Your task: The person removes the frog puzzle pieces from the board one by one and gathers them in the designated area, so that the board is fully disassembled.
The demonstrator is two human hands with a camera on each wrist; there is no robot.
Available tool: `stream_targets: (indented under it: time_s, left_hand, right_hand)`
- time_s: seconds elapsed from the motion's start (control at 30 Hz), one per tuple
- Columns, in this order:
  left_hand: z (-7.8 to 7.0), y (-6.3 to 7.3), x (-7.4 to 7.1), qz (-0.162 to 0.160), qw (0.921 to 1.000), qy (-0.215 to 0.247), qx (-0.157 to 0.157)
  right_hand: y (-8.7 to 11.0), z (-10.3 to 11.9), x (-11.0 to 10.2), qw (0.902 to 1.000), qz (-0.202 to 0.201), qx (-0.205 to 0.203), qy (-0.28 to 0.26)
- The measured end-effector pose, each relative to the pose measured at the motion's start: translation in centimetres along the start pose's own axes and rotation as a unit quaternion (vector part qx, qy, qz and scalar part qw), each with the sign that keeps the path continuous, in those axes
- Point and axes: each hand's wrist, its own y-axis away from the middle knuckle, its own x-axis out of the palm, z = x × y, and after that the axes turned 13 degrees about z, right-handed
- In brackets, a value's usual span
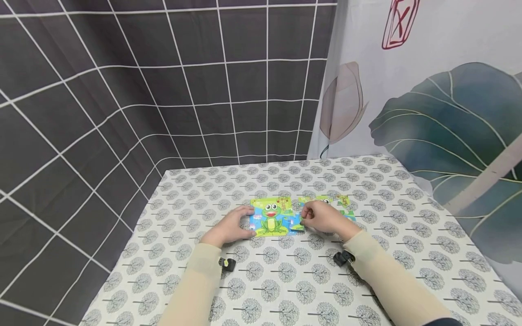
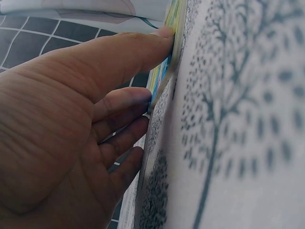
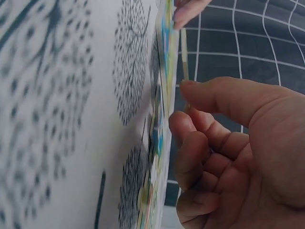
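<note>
A puzzle with a green frog (image 1: 271, 219) on a blue and yellow-green scene lies flat on the table. My left hand (image 1: 232, 225) touches its left side, thumb at the near corner and index fingertip farther up the edge; the other fingers are loosely bent. Over the puzzle's right side, my right hand (image 1: 324, 216) pinches a small flat puzzle piece (image 1: 298, 227) between thumb and index finger. In the right wrist view that thin piece (image 3: 185, 55) is seen edge-on, raised above the board. The remaining right fingers curl toward the palm.
Beyond the right hand lies a second frog picture (image 1: 314, 198), partly covered by that hand, with loose puzzle pieces (image 1: 343, 200) at its right. A tree-print cloth (image 1: 261, 276) covers the table. Dark grid curtain (image 1: 244, 86) and leaf-print fabric (image 1: 448, 117) hang behind.
</note>
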Motion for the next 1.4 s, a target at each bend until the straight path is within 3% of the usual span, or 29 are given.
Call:
stream_targets:
  time_s: [0.3,0.73,0.97,1.4]
  left_hand:
    - [0.1,-0.1,0.0,-0.002,1.0000,-0.002,0.002]
    - [0.0,0.0,0.1,-0.001,1.0000,-0.004,0.005]
    - [0.0,0.0,0.0,0.000,1.0000,-0.001,0.002]
    - [0.1,0.0,0.0,0.000,1.0000,-0.004,-0.001]
  right_hand:
    - [1.9,-1.5,-0.8,0.9994,0.032,-0.006,-0.011]
    - [2.5,-2.1,-0.7,0.9974,0.067,-0.024,-0.010]
    - [2.6,-1.9,-0.7,0.9974,0.065,-0.025,0.014]
    - [2.6,-1.9,-0.6,0.9977,0.066,-0.015,-0.004]
